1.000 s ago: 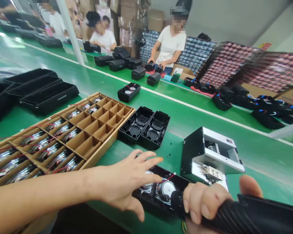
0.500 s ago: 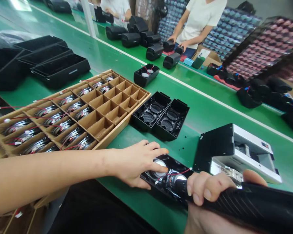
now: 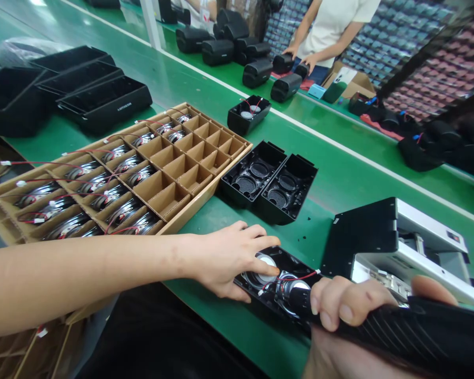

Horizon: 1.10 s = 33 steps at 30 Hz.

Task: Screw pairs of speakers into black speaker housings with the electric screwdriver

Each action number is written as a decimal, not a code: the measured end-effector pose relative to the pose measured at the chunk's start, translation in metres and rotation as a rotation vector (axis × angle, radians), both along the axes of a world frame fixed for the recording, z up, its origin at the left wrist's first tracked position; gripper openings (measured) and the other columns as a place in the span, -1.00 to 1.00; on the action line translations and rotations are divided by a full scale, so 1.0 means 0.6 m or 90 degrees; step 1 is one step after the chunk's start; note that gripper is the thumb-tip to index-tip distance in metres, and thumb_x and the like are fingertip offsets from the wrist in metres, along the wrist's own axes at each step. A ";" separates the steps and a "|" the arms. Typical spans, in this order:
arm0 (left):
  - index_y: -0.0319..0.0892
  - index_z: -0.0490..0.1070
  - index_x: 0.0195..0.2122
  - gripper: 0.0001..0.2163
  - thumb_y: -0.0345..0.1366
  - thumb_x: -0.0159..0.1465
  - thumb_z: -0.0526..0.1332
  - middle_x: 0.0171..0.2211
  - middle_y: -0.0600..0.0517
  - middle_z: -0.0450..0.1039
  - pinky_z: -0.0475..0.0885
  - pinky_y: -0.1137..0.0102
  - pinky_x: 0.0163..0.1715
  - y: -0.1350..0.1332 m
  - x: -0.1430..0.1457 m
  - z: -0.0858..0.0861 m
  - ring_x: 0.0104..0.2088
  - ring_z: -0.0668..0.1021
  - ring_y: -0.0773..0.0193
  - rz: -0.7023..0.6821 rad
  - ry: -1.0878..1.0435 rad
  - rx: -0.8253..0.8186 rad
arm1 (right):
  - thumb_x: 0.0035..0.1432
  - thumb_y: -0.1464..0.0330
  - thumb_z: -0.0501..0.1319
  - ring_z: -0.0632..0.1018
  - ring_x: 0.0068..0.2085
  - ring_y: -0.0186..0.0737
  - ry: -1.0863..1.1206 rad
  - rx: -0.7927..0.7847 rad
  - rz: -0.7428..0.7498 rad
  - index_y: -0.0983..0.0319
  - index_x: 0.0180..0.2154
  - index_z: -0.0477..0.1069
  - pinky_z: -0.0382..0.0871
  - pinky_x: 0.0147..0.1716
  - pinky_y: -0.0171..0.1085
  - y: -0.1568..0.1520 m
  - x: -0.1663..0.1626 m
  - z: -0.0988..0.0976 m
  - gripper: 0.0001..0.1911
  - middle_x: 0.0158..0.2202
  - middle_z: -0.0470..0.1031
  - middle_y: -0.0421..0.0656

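Observation:
My left hand [image 3: 233,263] grips the end of a black speaker housing [image 3: 286,259], its thumb on the near wall and its fingers reaching over to the far side. Inside the housing sit two round speaker drivers, one beside my fingertips [image 3: 267,265] and one farther right. Red wires with white plugs lie across them. In my right hand [image 3: 347,308] is a black power screwdriver [image 3: 426,329], held level with its nose at the right-hand driver [image 3: 290,287]. The screwdriver's tip and the contact point are hidden.
A divided cardboard tray [image 3: 205,197] of wired drivers lies at left. Two open housings [image 3: 270,184] stand beyond my left hand, and a silver-black screw feeder [image 3: 403,247] at right. Black casings [image 3: 106,102] are stacked back left. Across the bench a co-worker [image 3: 335,37] handles finished speakers.
The view has shifted slightly, so the scene sits a little to the right. Both hands keep their hold, and the screwdriver stays at the same driver.

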<state>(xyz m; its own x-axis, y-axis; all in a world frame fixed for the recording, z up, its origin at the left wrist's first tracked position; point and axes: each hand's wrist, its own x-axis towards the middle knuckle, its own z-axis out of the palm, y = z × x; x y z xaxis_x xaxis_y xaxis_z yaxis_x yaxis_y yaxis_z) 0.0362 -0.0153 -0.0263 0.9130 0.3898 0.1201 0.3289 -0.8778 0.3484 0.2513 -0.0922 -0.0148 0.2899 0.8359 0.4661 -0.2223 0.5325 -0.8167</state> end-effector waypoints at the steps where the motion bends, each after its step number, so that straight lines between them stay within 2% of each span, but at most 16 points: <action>1: 0.01 0.49 0.25 -0.41 0.03 0.22 0.47 0.35 -0.23 0.29 0.44 -0.05 0.11 0.000 0.000 -0.001 0.18 0.42 -0.23 0.000 0.002 0.000 | 0.31 -0.07 0.19 0.29 -0.63 -0.38 -0.001 -0.002 0.005 0.06 0.14 0.40 0.37 -0.64 -0.31 -0.001 0.003 0.000 -0.49 -0.54 0.39 -0.39; 8: 0.00 0.49 0.25 -0.41 0.02 0.22 0.47 0.35 -0.24 0.30 0.45 -0.04 0.10 0.000 0.000 0.004 0.18 0.42 -0.23 -0.001 0.011 0.002 | 0.28 -0.05 0.23 0.32 -0.60 -0.35 -0.002 -0.024 0.013 0.04 0.13 0.39 0.36 -0.60 -0.29 -0.003 -0.002 0.004 -0.50 -0.52 0.40 -0.36; 13: 0.02 0.49 0.25 -0.41 0.04 0.22 0.47 0.35 -0.22 0.28 0.44 -0.03 0.10 0.001 0.000 0.002 0.19 0.40 -0.22 0.000 0.013 0.005 | 0.32 -0.08 0.17 0.26 -0.66 -0.36 0.000 -0.011 -0.039 0.07 0.10 0.39 0.29 -0.64 -0.30 0.001 -0.020 0.002 -0.50 -0.56 0.37 -0.38; 16: 0.01 0.49 0.25 -0.40 0.06 0.23 0.46 0.35 -0.24 0.29 0.44 -0.05 0.08 0.002 0.000 0.000 0.18 0.40 -0.23 -0.005 0.007 0.007 | 0.35 -0.05 0.17 0.29 -0.67 -0.34 -0.018 0.014 -0.010 0.04 0.08 0.43 0.32 -0.65 -0.28 0.000 -0.017 -0.005 -0.57 -0.56 0.38 -0.36; 18: -0.01 0.50 0.24 -0.42 0.07 0.24 0.44 0.34 -0.26 0.30 0.45 -0.06 0.04 0.002 0.000 0.000 0.16 0.41 -0.24 -0.010 0.002 0.011 | 0.40 0.05 0.13 0.32 -0.66 -0.33 -0.024 -0.001 0.045 0.09 -0.12 0.52 0.34 -0.64 -0.27 -0.001 -0.011 -0.006 -0.68 -0.58 0.37 -0.32; 20: -0.03 0.50 0.24 -0.42 0.06 0.24 0.43 0.33 -0.28 0.30 0.45 -0.07 0.00 0.002 0.000 0.000 0.15 0.42 -0.25 -0.013 -0.001 0.015 | 0.45 0.10 0.03 0.37 -0.64 -0.29 -0.033 -0.078 0.124 0.17 -0.39 0.50 0.40 -0.62 -0.23 -0.004 -0.005 -0.003 -0.53 -0.62 0.36 -0.25; 22: -0.04 0.50 0.24 -0.42 0.05 0.24 0.43 0.33 -0.30 0.31 0.45 -0.07 -0.02 0.001 0.001 -0.001 0.14 0.41 -0.26 -0.015 -0.003 0.018 | 0.46 0.14 -0.04 0.43 -0.61 -0.24 -0.023 -0.157 0.170 0.20 -0.55 0.44 0.46 -0.58 -0.19 -0.008 -0.003 0.002 -0.42 -0.65 0.36 -0.18; 26: -0.03 0.49 0.24 -0.42 0.07 0.25 0.41 0.33 -0.30 0.30 0.44 -0.05 -0.05 0.000 0.002 -0.004 0.13 0.40 -0.26 -0.017 0.003 0.023 | 0.43 0.18 0.01 0.46 -0.59 -0.23 0.015 -0.181 0.173 0.21 -0.56 0.48 0.47 -0.57 -0.20 -0.014 -0.010 0.002 -0.45 -0.65 0.39 -0.17; 28: -0.03 0.50 0.24 -0.43 0.07 0.26 0.41 0.33 -0.30 0.29 0.44 -0.04 -0.07 0.000 0.002 -0.004 0.13 0.40 -0.25 -0.017 0.007 0.025 | 0.44 0.16 0.00 0.46 -0.59 -0.23 0.016 -0.152 0.158 0.21 -0.52 0.50 0.46 -0.55 -0.18 -0.017 -0.015 -0.003 -0.46 -0.63 0.41 -0.18; 31: -0.03 0.51 0.22 -0.46 0.05 0.26 0.41 0.31 -0.29 0.30 0.43 -0.03 -0.08 -0.001 0.003 -0.002 0.12 0.40 -0.24 -0.015 0.006 0.022 | 0.43 0.26 0.00 0.46 -0.58 -0.23 0.020 -0.120 0.114 0.19 -0.43 0.54 0.44 -0.53 -0.18 -0.023 -0.019 -0.009 -0.54 -0.59 0.45 -0.20; 33: -0.03 0.52 0.21 -0.47 0.03 0.25 0.42 0.30 -0.29 0.30 0.43 -0.04 -0.08 -0.002 0.003 -0.001 0.12 0.40 -0.24 -0.014 0.002 0.018 | 0.42 0.26 -0.02 0.45 -0.58 -0.21 0.020 -0.162 0.106 0.21 -0.48 0.51 0.41 -0.55 -0.18 -0.025 -0.019 -0.009 -0.51 -0.62 0.43 -0.16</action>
<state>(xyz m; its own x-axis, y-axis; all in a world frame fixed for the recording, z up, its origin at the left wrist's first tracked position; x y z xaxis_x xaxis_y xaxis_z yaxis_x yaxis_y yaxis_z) 0.0378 -0.0164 -0.0266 0.9215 0.3669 0.1272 0.3113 -0.8938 0.3227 0.2396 -0.1073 -0.0201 0.1497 0.9619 0.2287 -0.3161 0.2657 -0.9107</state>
